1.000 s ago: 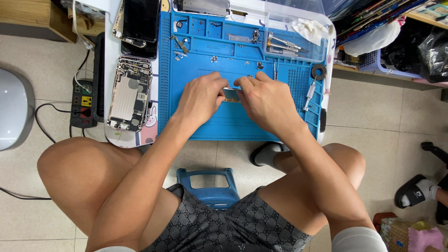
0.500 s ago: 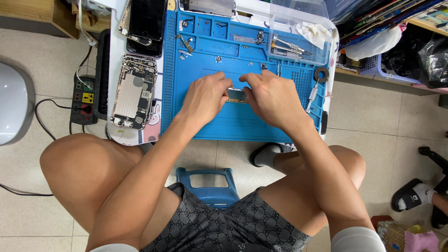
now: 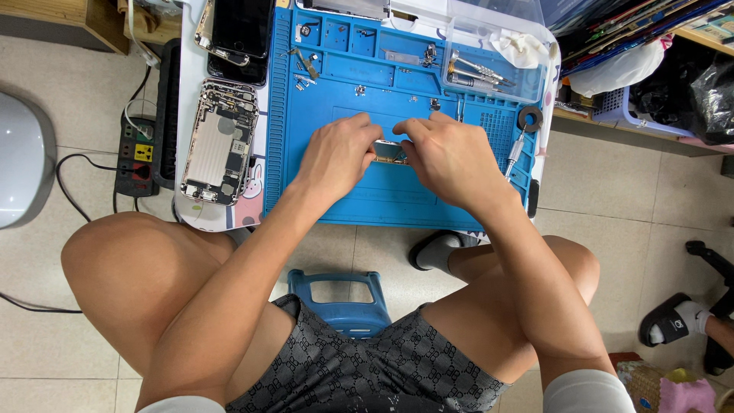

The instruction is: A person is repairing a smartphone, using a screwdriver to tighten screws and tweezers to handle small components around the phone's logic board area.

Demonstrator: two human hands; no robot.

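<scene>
blue repair mat (image 3: 336,187) covers my worktop; my left hand (image 3: 336,157) and right hand (image 3: 451,160) pinch a small metal part (image 3: 388,151) between them, opened phone shell (image 3: 220,145) left of my left hand, unassembled.

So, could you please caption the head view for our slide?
Both hands, left hand and right hand, pinch a small metal part over a blue mat.

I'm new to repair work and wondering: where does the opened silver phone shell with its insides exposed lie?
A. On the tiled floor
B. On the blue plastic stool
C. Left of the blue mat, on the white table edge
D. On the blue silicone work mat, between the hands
C: the opened silver phone shell lies left of the blue silicone work mat, apart from both hands.
</scene>
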